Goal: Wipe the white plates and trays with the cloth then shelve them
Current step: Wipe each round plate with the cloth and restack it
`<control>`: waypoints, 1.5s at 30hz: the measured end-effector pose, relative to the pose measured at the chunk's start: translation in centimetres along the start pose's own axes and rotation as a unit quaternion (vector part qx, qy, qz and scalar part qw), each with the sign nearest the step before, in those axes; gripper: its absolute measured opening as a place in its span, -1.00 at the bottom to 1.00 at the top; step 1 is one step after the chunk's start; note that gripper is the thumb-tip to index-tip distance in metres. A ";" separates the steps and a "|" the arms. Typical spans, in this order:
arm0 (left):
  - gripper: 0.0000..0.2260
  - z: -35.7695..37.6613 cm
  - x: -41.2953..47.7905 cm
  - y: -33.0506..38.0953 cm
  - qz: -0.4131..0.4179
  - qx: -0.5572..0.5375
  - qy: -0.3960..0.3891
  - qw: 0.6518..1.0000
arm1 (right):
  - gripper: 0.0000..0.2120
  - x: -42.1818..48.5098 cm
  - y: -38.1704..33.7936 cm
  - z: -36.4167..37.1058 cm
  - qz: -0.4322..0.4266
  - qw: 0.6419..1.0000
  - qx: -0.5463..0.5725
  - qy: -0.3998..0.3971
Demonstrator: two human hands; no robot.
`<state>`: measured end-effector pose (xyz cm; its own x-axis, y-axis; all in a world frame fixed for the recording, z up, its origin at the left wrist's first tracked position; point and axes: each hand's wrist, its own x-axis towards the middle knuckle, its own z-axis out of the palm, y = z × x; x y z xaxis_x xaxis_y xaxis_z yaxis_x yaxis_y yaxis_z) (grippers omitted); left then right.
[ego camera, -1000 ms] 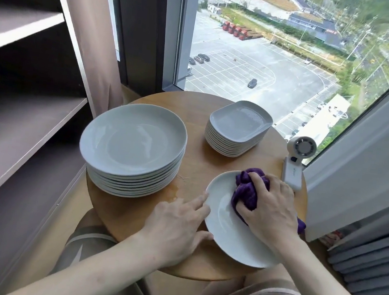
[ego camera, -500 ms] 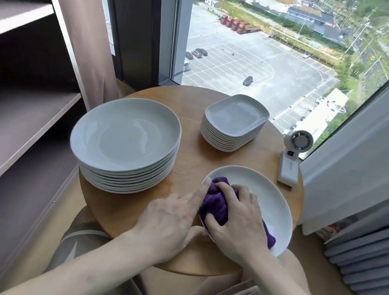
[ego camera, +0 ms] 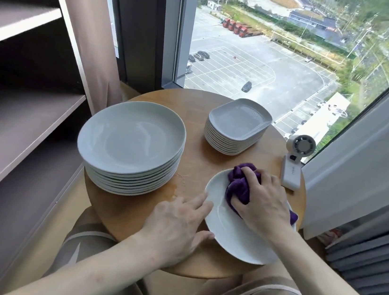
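Plate (ego camera: 228,236) under cloth (ego camera: 240,188) rests on round table (ego camera: 196,162) by window (ego camera: 250,55).

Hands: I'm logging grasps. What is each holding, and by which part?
The right hand grips the bunched purple cloth from above; the left hand only touches the white plate at its left rim.

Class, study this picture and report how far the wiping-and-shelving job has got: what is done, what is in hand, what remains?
Done: nothing visibly; the shelves in view hold no dishes. In hand: the right hand grips the purple cloth against one plate on the table, while the left hand steadies its rim. Left: the stack of round plates and the stack of trays wait there; then all need shelving.
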<state>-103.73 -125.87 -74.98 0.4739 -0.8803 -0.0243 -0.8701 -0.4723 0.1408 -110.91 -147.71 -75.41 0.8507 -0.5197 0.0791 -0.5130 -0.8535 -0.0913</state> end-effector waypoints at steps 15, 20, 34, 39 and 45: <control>-0.40 0.2 0.0 0.0 -0.003 0.061 0.003 0.998 | -0.12 -6.4 -1.8 -1.5 0.015 0.992 0.074 -0.097; -0.47 0.3 -0.5 0.4 -0.001 0.074 0.025 0.997 | -0.12 -6.5 -2.3 -1.1 0.004 0.995 0.044 -0.091; -0.39 0.4 -0.5 0.3 0.033 0.060 0.041 0.997 | -0.34 -5.1 -1.2 -1.7 0.007 0.980 0.191 -0.051; -0.40 0.1 -0.3 0.4 0.031 0.065 0.031 0.997 | -0.31 -4.6 0.6 -2.7 0.035 0.967 0.252 0.004; -0.51 0.0 -0.3 0.4 0.054 0.064 0.040 0.996 | -0.23 -4.1 2.1 -3.5 0.097 0.934 0.340 0.050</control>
<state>-104.21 -125.73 -74.94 0.3820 -0.9219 0.0645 -0.9240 -0.3822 0.0100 -115.84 -147.51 -72.42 0.7170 -0.6920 0.0845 -0.4355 -0.5393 -0.7208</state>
